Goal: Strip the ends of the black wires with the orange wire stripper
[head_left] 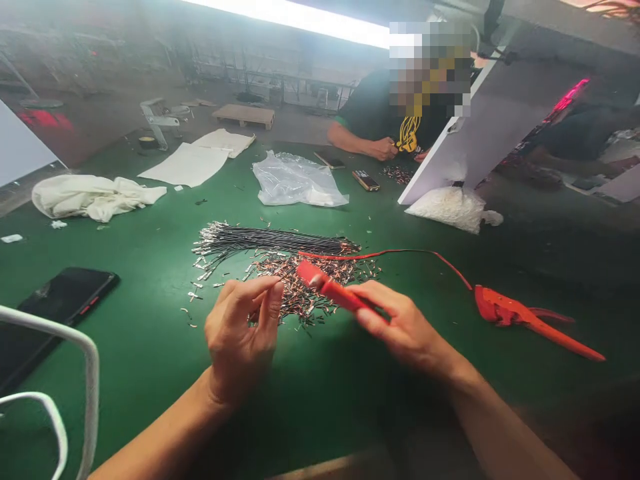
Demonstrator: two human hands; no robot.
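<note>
My right hand (395,320) is closed around the handle of a red wire stripper (340,293), whose head points left over the pile. Facing it, my left hand (245,320) pinches what looks like a thin wire between thumb and forefinger; most of it is hidden by the fingers. Beneath and behind both hands lies a heap of short wire scraps (300,303) with coppery and black bits. Just beyond the heap, a bundle of black wires (275,239) lies sideways, with silvery terminals at its left end.
Red cutters (530,317) lie at right, near a thin red strip (400,251). A phone (60,300) and white tubing (90,360) are at left. Farther back are a plastic bag (297,179), white cloth (95,197), a white panel (465,120) and a person holding a yellow-handled tool (409,137).
</note>
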